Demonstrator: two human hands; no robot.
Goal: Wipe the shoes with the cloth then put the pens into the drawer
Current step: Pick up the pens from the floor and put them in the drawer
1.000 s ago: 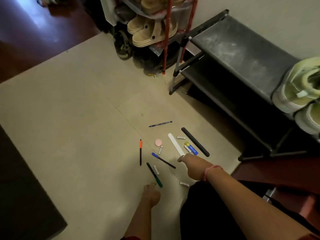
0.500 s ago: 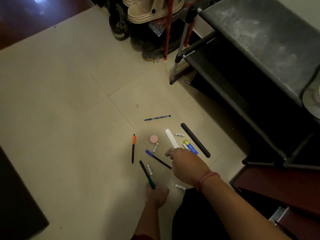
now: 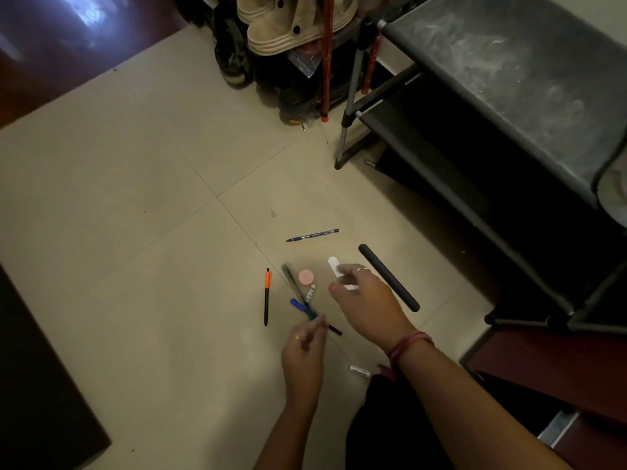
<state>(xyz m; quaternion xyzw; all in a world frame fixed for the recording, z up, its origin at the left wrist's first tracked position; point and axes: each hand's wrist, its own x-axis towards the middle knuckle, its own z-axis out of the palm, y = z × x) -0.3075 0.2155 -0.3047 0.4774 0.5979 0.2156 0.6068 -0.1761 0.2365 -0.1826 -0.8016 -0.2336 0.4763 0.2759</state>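
Left hand [image 3: 303,359] pinches the green pen [image 3: 297,289] beside the pink disc [image 3: 306,276]; right hand [image 3: 364,300], beyond it, grips the white stick [image 3: 334,266].

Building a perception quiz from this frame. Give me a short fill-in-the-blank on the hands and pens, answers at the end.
1. The left hand pinches a pen with a ____ end.
2. The pen lying alone, left of the pink disc, has an ____ top.
3. The right hand reaches over a flat ____ stick.
4. The long black rod lies on the ____.

Answers: green; orange; white; floor
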